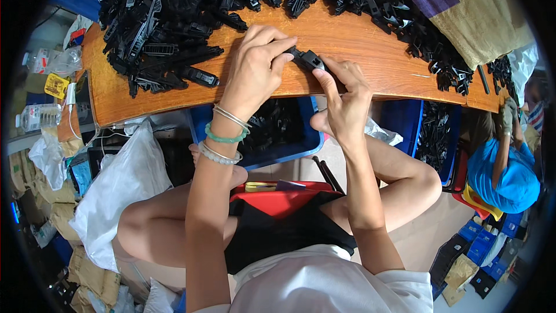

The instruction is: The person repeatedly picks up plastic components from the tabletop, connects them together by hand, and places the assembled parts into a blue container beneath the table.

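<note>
One wood-top table [385,61] spans the upper view, biggest item, near edge facing the seated person. Loose heap of black plastic parts [156,29] covers its left side and runs along the back, thinning out toward the right end. Tan woven sack [486,32] with a purple patch sits at upper right, over part of that spread. White plastic bag [127,182] hangs below the table's left end, beside the person's left knee. Two bins under the near edge: left blue bin [317,139] and right blue bin [409,124], both with black parts inside. Co-worker in a blue top [504,177] at far right, arms reaching up to the table end. Red container [272,203] between the person's thighs, something yellow showing at its rim. Clear bottles lie at far left, near a yellow label [56,86]. Hands: left hand [255,64] pinched almost closed, thumb and index on the left end of a black piece [308,59]; right hand [347,87] half curled around its other end, thumb pressing on top. Piece is held just above the table's near edge, between both hands. Smallest: green bangle [226,137] on the left wrist, between a silver one and pale beads.
</note>
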A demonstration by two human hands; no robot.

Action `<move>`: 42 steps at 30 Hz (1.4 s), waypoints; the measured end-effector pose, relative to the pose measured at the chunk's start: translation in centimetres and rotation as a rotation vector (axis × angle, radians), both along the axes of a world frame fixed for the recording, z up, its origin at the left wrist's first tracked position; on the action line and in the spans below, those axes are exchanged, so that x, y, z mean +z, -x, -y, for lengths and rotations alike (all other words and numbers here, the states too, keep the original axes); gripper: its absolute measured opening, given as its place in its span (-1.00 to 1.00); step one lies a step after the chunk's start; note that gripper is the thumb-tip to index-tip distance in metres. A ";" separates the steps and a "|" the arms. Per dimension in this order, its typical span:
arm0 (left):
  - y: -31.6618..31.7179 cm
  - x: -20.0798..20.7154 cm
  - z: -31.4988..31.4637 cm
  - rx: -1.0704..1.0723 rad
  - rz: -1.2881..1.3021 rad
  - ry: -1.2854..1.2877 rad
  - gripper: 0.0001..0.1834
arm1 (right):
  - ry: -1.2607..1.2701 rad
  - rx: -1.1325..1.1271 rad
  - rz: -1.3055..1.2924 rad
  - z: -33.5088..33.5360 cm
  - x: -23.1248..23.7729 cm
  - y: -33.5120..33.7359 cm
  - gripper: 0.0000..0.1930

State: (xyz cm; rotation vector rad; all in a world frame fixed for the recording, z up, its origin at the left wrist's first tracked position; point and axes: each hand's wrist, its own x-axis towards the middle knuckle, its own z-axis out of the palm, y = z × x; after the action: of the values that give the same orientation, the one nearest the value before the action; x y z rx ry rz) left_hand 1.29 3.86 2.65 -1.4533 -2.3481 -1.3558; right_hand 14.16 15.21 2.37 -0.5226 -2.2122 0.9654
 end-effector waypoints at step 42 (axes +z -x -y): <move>-0.6 -0.4 0.1 -0.081 0.035 -0.059 -0.64 | -0.067 -0.135 0.231 -0.3 2.0 -1.4 -0.79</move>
State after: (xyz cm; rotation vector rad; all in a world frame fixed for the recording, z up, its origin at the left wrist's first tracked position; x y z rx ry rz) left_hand 1.94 3.79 2.21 -1.5360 -2.2723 -1.4674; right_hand 15.54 15.47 4.33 -0.7747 -2.3683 0.7906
